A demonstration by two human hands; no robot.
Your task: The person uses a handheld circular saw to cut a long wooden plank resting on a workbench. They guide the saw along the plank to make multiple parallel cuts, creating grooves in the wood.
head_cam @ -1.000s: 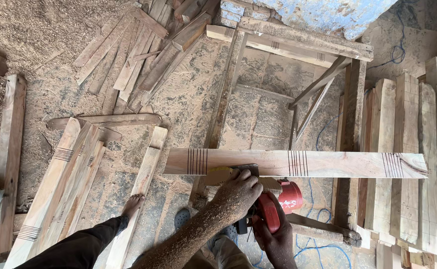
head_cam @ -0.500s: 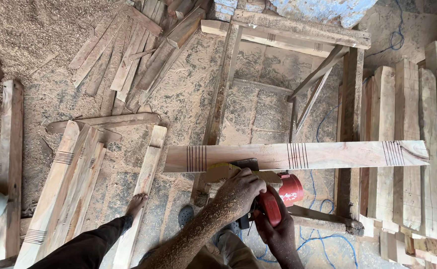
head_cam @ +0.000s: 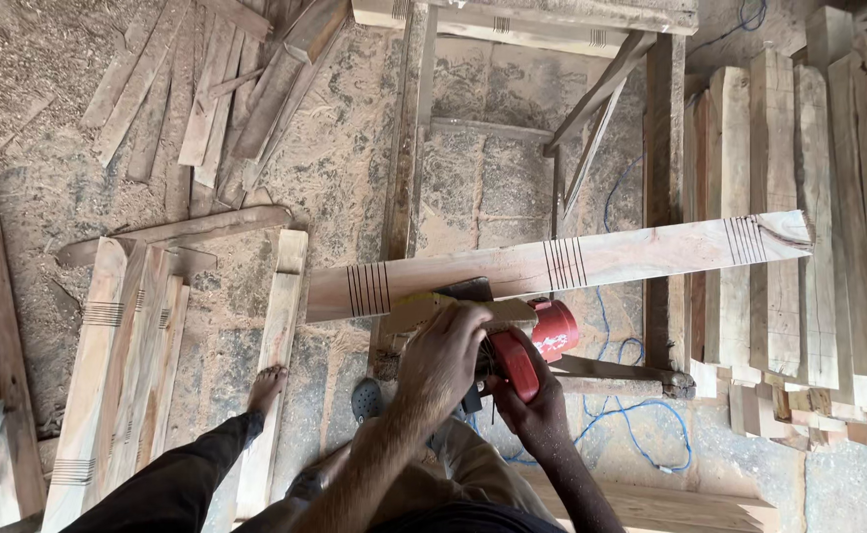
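Our left hand [head_cam: 443, 360] is curling shut over the front of a red power tool [head_cam: 527, 345], while our right hand [head_cam: 532, 410] is gripping its rear handle from below; both are closed tight around it. We are pressing the tool against the near edge of a long pale plank [head_cam: 562, 265] that is lying crosswise on a wooden frame [head_cam: 663, 148], its face marked with three groups of dark parallel lines. Our left hand is hiding the tool's front end, so we cannot tell exactly where it is meeting the wood. A blue cord [head_cam: 641, 415] is trailing from the tool over the sawdust-covered floor [head_cam: 39, 109]. To the right, a row of thick squared posts [head_cam: 779, 158] is standing close against the frame, crowding the plank's far end. To the left, marked boards [head_cam: 122, 365] are lying flat near our bare foot [head_cam: 268, 387], and loose offcuts [head_cam: 206, 89] are piling up beyond them.
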